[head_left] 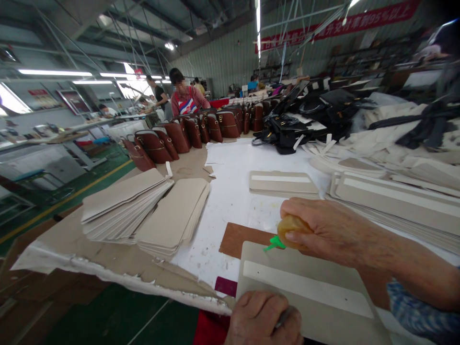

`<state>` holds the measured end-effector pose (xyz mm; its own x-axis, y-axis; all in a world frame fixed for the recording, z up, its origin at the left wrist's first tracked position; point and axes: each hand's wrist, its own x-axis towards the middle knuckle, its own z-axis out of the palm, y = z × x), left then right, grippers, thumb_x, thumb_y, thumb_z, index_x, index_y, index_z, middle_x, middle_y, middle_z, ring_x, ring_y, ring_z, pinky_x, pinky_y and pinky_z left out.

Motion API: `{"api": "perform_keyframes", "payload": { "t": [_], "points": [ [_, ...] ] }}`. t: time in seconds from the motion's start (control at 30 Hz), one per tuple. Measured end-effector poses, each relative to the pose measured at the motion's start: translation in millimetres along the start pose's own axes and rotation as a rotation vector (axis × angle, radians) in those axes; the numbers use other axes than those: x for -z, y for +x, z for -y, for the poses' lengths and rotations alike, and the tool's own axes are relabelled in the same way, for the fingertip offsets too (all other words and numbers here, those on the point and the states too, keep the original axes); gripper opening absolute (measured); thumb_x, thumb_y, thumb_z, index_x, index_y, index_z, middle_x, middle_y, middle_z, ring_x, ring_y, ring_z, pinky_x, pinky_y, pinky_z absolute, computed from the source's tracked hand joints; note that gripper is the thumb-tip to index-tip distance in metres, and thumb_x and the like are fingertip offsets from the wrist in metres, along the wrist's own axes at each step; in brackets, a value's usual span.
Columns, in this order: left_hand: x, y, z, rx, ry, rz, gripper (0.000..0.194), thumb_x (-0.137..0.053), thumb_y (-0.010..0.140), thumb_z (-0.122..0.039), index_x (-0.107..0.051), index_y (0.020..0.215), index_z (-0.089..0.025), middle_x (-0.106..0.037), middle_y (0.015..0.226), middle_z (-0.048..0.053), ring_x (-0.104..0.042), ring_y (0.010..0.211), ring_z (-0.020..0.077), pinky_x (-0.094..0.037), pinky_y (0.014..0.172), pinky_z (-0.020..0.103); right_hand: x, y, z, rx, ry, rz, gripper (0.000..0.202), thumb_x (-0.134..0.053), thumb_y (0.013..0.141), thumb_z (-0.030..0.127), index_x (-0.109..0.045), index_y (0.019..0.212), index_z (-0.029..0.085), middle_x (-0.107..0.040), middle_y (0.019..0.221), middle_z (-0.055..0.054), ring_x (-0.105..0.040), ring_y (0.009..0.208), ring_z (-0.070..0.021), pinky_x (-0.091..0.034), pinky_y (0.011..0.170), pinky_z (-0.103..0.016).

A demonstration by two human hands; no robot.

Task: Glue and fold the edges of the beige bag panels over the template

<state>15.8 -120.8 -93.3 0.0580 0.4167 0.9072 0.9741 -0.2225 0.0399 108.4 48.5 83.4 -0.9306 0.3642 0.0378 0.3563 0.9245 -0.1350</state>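
Observation:
A yellowish squeeze glue bottle (293, 229) with a green nozzle is gripped in my right hand (312, 227). The nozzle tip points down at the far left corner of a beige bag panel (305, 268), very close to its surface. A white strip (305, 287) runs across that panel. At the panel's near left edge rests my left hand (264, 318), its fingers curled. A small grey, shiny thing shows between those fingers; its kind I cannot make out. Under the panel's far side lies a brown board (247, 239).
Stacks of beige panels lie fanned at left (172, 211) and piled at right (391, 196). One small panel stack (283, 183) sits ahead. Brown handbags (154, 143) line the table's far left, black bags (305, 110) the far right. A person (187, 98) stands beyond.

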Motion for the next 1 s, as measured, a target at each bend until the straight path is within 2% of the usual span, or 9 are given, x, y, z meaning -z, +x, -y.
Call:
{"api": "perform_keyframes", "payload": {
  "t": [0.3,0.57,0.8,1.0],
  "points": [
    [4.4,-0.9,2.4,-0.04,0.007,0.072,0.005,-0.063,0.086,-0.021,-0.067,0.089,-0.02,-0.066,0.079,-0.003,-0.064,0.066,0.0127,-0.048,0.052,0.028,0.0,-8.4,-7.6,0.006,-0.021,-0.062,0.014,-0.058,0.088,0.028,-0.048,0.08,0.025,-0.064,0.076,-0.002,-0.054,0.062,-0.0194,-0.031,0.058,-0.032],
    [4.3,0.5,1.0,-0.027,0.006,0.078,0.008,-0.059,0.088,-0.019,-0.067,0.085,-0.02,-0.066,0.076,-0.002,-0.063,0.065,0.0133,-0.049,0.055,0.027,0.7,-20.7,-19.7,-0.099,0.009,-0.053,0.012,-0.059,0.087,0.032,-0.051,0.081,0.025,-0.064,0.078,-0.001,-0.058,0.069,-0.021,-0.033,0.06,-0.031],
    [4.2,-1.9,3.1,-0.029,-0.015,0.051,0.011,-0.059,0.088,-0.018,-0.069,0.088,-0.02,-0.067,0.08,-0.001,-0.064,0.068,0.0139,-0.05,0.056,0.028,0.1,-34.9,-29.5,-0.147,0.035,-0.027,0.022,-0.059,0.092,0.039,-0.049,0.078,0.025,-0.063,0.075,-0.001,-0.055,0.068,-0.0206,-0.031,0.06,-0.032],
    [3.5,-4.7,2.9,-0.025,-0.028,0.087,0.012,-0.06,0.084,-0.017,-0.07,0.091,-0.019,-0.071,0.082,-0.001,-0.066,0.067,0.0148,-0.053,0.058,0.027,-1.5,-46.9,-40.3,-0.201,0.108,-0.01,0.027,-0.057,0.096,0.044,-0.053,0.079,0.024,-0.064,0.074,0.0,-0.056,0.065,-0.0189,-0.033,0.057,-0.031]
  ]
}}
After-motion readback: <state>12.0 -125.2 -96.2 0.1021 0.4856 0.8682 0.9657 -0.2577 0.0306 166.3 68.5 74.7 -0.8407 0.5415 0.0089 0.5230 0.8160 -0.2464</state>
